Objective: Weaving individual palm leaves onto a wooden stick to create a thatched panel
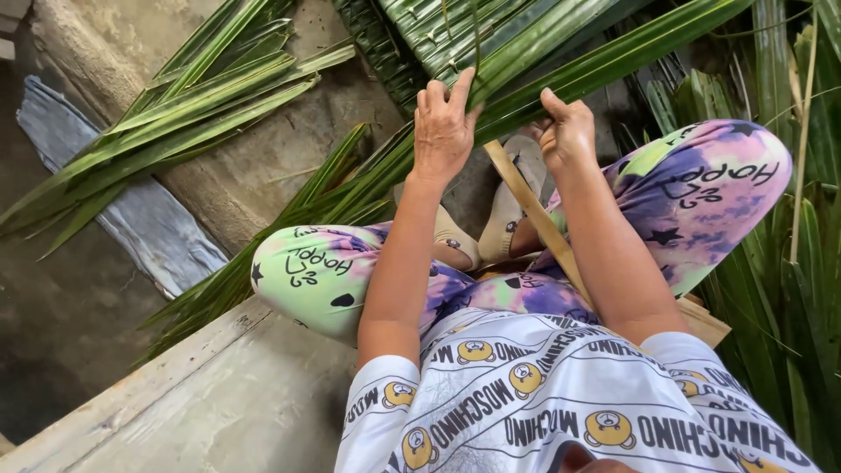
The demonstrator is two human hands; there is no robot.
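Observation:
I sit with knees apart and a long green palm frond [368, 180] lies across my lap, running from lower left to upper right. My left hand [444, 127] rests on its leaflets with the fingers spread and the fingertips pressing a leaflet down. My right hand [568, 130] is closed on leaflets of the same frond, just right of the left hand. A tan midrib strip [534, 215] slants from under the hands down past my right thigh. A woven mat of green leaflets [455, 31] lies just beyond the hands.
A second loose palm frond [188, 105] lies on the concrete ground at upper left, near a grey-blue cloth [149, 219]. A wooden plank [201, 394] runs along the lower left. More palm leaves [788, 289] crowd the right side. My sandalled feet [504, 215] rest below the hands.

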